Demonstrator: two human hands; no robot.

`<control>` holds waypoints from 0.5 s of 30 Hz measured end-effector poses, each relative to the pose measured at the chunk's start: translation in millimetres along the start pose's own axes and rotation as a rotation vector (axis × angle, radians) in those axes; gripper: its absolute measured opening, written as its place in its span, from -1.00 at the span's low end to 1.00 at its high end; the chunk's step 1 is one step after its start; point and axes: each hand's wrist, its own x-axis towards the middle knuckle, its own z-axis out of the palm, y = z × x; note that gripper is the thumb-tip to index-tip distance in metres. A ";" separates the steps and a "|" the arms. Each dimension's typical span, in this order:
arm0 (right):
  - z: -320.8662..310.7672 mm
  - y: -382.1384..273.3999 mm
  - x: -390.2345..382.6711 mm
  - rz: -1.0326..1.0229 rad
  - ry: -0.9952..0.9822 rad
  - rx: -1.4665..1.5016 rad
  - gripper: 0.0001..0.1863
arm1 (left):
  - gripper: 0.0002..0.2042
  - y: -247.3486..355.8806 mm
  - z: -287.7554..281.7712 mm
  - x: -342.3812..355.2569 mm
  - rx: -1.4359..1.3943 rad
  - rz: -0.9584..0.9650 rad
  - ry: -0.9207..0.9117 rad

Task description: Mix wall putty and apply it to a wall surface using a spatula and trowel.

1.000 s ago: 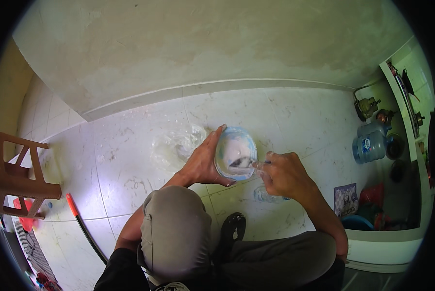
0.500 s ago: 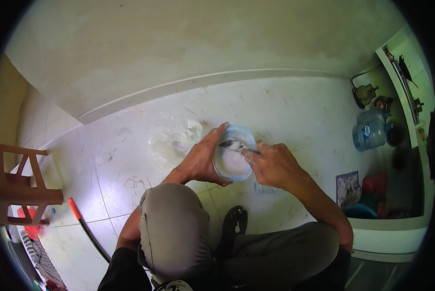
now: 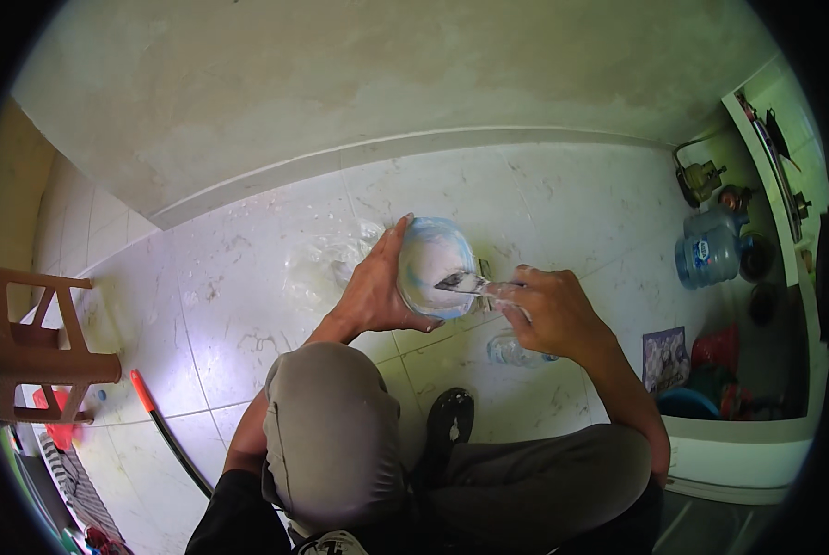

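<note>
My left hand [image 3: 374, 291] is wrapped round the left side of a round tub [image 3: 421, 231] with a pale blue rim and whitish paste or powder inside. My right hand [image 3: 562, 313] grips the handle of a putty knife [image 3: 460, 282] from the right. Its blade, smeared with white, reaches over the right part of the tub's opening. White smears also coat the handle near my fingers. A crumpled clear plastic bag [image 3: 317, 268] lies on the floor left of the tub. Below my right hand a clear plastic bottle [image 3: 514, 351] lies on its side.
A brown plastic stool [image 3: 54, 347] stands at the left, beside a black hose with an orange end [image 3: 142, 392]. At the right, a large blue water jug [image 3: 710, 254] and a gas regulator [image 3: 701, 180] sit under a counter. A wall [image 3: 386, 74] rises ahead.
The putty knife has come back toward the right side of the tub as my right hand moved right. My left hand has shifted the tub slightly left and away. More of the bottle shows.
</note>
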 end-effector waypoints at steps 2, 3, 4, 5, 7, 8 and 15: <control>-2.4 9.0 -7.8 0.043 0.127 0.131 -0.67 | 0.43 -4.1 -0.2 -0.1 -0.097 -0.033 0.028; -5.5 12.6 -12.1 0.036 0.125 0.126 -0.67 | 0.43 -8.0 -0.8 -0.1 -0.100 -0.033 0.036; -8.4 16.5 -17.4 0.040 0.142 0.148 -0.66 | 0.42 -11.0 -1.5 -0.3 -0.185 -0.023 0.031; -11.3 19.5 -21.1 0.043 0.158 0.170 -0.65 | 0.42 -13.0 -2.0 -0.6 -0.269 -0.013 0.026; -17.7 21.5 -25.6 0.034 0.161 0.198 -0.65 | 0.42 -13.3 -6.3 0.0 -0.340 -0.006 -0.007; -21.1 21.0 -27.1 0.030 0.168 0.229 -0.65 | 0.43 -11.9 -9.2 0.2 -0.406 0.002 -0.046; -36.8 16.8 -27.2 0.018 0.101 0.248 -0.74 | 0.44 -17.4 -16.2 -2.2 -0.345 0.083 -0.064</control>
